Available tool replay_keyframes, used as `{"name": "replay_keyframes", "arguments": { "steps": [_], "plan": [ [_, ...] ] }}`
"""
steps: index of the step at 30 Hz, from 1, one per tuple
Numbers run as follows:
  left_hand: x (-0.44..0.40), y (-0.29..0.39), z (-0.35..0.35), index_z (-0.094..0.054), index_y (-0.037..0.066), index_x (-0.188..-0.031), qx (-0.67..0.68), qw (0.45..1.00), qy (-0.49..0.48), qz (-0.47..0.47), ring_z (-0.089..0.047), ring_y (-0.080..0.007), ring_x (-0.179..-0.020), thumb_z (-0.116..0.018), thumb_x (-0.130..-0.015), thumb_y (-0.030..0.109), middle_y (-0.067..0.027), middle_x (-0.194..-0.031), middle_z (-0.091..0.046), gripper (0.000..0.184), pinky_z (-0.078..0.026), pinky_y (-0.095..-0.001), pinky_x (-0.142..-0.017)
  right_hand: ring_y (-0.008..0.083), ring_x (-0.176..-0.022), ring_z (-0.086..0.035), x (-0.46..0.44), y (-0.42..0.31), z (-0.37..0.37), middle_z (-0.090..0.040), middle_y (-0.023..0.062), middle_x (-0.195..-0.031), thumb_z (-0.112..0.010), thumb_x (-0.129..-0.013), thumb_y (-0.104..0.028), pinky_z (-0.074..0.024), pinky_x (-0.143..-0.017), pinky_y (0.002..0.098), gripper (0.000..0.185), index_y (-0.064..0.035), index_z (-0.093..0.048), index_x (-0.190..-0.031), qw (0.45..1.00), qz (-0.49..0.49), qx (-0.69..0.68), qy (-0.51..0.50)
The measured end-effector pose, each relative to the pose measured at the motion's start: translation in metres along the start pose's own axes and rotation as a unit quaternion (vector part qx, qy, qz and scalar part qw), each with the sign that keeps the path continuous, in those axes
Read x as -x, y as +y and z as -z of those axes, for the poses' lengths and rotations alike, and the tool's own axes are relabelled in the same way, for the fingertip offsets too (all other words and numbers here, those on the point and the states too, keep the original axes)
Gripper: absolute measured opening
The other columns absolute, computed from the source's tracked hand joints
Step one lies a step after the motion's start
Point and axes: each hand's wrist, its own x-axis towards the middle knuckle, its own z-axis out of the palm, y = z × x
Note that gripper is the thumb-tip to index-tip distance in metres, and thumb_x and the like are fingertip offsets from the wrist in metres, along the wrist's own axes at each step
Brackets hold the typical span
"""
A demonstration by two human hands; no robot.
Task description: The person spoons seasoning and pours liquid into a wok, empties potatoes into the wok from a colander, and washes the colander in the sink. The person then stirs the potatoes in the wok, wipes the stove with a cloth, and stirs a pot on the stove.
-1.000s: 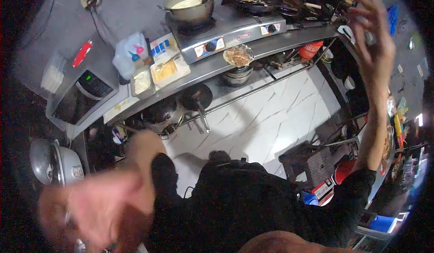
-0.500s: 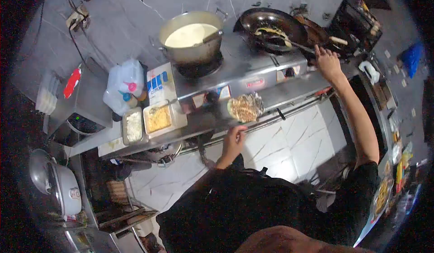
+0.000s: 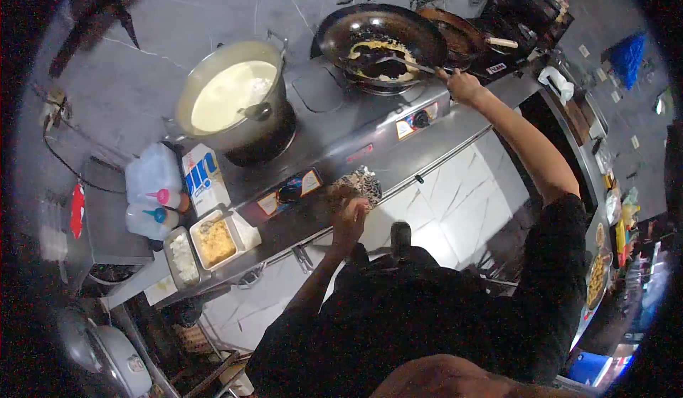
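My right hand (image 3: 462, 87) is closed around the handle of a long metal spatula (image 3: 421, 66), which reaches into a dark wok (image 3: 334, 34). Yellowish food (image 3: 411, 61) lies in a ring on the wok's bottom. At the front edge of the counter, my left hand (image 3: 348, 224) has its fingers curled in front of a mottled brown, black and white item (image 3: 366, 182). The hand partly covers this item, and whether the fingers touch it or hold anything is hidden.
A large pot (image 3: 186, 106) of pale liquid, with a ladle in it, stands on the stove (image 3: 313, 152). To its left are squeeze bottles (image 3: 171, 199), a tray of white bits (image 3: 183, 257) and a tray of yellow shreds (image 3: 215, 241). A brown pan (image 3: 455, 32) sits behind the wok.
The view has turned and shifted, so the stove appears more tilted. My left hand has come up over the mottled item. My right hand still holds the spatula in the wok.
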Motion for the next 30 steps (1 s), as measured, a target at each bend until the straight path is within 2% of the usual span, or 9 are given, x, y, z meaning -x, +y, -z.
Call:
{"name": "replay_keyframes", "arguments": {
  "steps": [2, 4, 8, 12, 15, 19, 25, 29, 30],
  "plan": [
    [0.000, -0.001, -0.004, -0.055, 0.005, -0.095, -0.021, 0.999, -0.020, 0.044, -0.057, -0.0331, -0.080, -0.044, -0.091, 0.020, -0.0155, -0.085, -0.059, 0.019, -0.045, -0.0407, -0.071, 0.0348, -0.076, -0.062, -0.001, 0.003, 0.006, -0.055, 0.0229, -0.099, -0.048, -0.078, -0.014, -0.0517, -0.063, 0.0439, 0.064, -0.0201, -0.024, -0.137, 0.999, 0.032, 0.008, 0.024],
    [-0.002, 0.002, -0.007, -0.056, 0.005, -0.095, -0.065, 0.997, -0.014, 0.041, -0.058, -0.0329, -0.077, -0.041, -0.093, 0.028, -0.0150, -0.085, -0.059, 0.028, -0.046, -0.0409, -0.069, 0.0323, -0.067, -0.063, 0.012, 0.021, 0.053, -0.061, 0.0217, -0.081, -0.049, -0.073, -0.013, -0.0514, -0.056, 0.0422, 0.025, -0.0031, -0.063, -0.091, 0.996, 0.055, 0.018, 0.073],
    [-0.008, 0.038, -0.007, -0.057, 0.005, -0.095, -0.114, 0.979, 0.000, 0.167, -0.058, -0.0332, -0.077, -0.034, -0.094, 0.038, -0.0162, -0.084, -0.059, 0.040, -0.046, -0.0423, -0.069, 0.0272, -0.066, -0.065, 0.025, 0.075, 0.107, -0.064, 0.0142, -0.071, -0.053, -0.074, -0.018, -0.0524, -0.056, 0.0416, 0.016, -0.0064, -0.064, -0.071, 0.991, 0.079, 0.075, 0.083],
    [-0.011, 0.018, -0.020, -0.057, 0.006, -0.100, -0.271, 0.951, 0.143, -0.047, -0.056, -0.0356, -0.087, -0.043, -0.091, 0.035, -0.0172, -0.094, -0.058, 0.034, -0.045, -0.0428, -0.074, 0.0298, -0.064, -0.064, 0.041, 0.115, 0.087, -0.064, 0.0148, -0.071, -0.053, -0.074, -0.019, -0.0522, -0.057, 0.0411, 0.016, -0.0072, -0.064, -0.073, 0.986, 0.117, 0.069, 0.100],
    [-0.015, 0.002, -0.035, -0.055, 0.008, -0.107, -0.213, 0.968, 0.125, 0.049, -0.053, -0.0335, -0.094, -0.051, -0.085, 0.037, -0.0141, -0.107, -0.054, 0.037, -0.041, -0.0436, -0.081, 0.0306, -0.066, -0.064, 0.029, 0.101, 0.064, -0.064, 0.0154, -0.072, -0.053, -0.073, -0.017, -0.0524, -0.059, 0.0403, 0.016, -0.0065, -0.064, -0.072, 0.987, 0.110, 0.045, 0.110],
    [-0.026, -0.001, -0.057, -0.047, 0.014, -0.122, -0.526, 0.842, 0.102, 0.066, -0.045, -0.0280, -0.108, -0.058, -0.075, 0.044, -0.0076, -0.117, -0.050, 0.057, -0.029, -0.0451, -0.091, 0.0317, -0.062, -0.062, -0.004, 0.090, 0.025, -0.060, 0.0183, -0.067, -0.056, -0.069, -0.015, -0.0495, -0.058, 0.0433, 0.014, -0.0014, -0.060, -0.068, 0.984, 0.109, -0.047, 0.130],
    [-0.028, -0.030, -0.063, -0.056, 0.011, -0.109, -0.562, 0.802, 0.193, -0.056, -0.051, -0.0273, -0.098, -0.053, -0.081, 0.032, -0.0080, -0.105, -0.057, 0.036, -0.036, -0.0428, -0.079, 0.0292, -0.068, -0.064, 0.075, 0.087, 0.090, -0.063, 0.0162, -0.070, -0.054, -0.072, -0.015, -0.0520, -0.059, 0.0409, 0.015, -0.0039, -0.064, -0.072, 0.990, 0.118, -0.001, 0.081],
    [-0.034, -0.023, -0.056, -0.057, 0.005, -0.102, -0.483, 0.854, 0.185, -0.055, -0.056, -0.0313, -0.084, -0.047, -0.087, 0.024, -0.0140, -0.089, -0.058, 0.026, -0.042, -0.0402, -0.067, 0.0280, -0.070, -0.064, 0.035, 0.048, 0.056, -0.063, 0.0162, -0.072, -0.050, -0.077, -0.015, -0.0520, -0.059, 0.0397, 0.017, -0.0046, -0.064, -0.075, 0.986, 0.122, -0.032, 0.110],
    [-0.038, -0.012, -0.050, -0.056, 0.004, -0.101, -0.425, 0.888, 0.170, 0.044, -0.057, -0.0328, -0.081, -0.047, -0.088, 0.024, -0.0149, -0.089, -0.058, 0.026, -0.043, -0.0402, -0.065, 0.0282, -0.069, -0.064, 0.023, 0.049, 0.053, -0.063, 0.0161, -0.072, -0.049, -0.077, -0.015, -0.0521, -0.058, 0.0397, 0.017, -0.0047, -0.064, -0.076, 0.984, 0.117, -0.033, 0.131]
  ]
}}
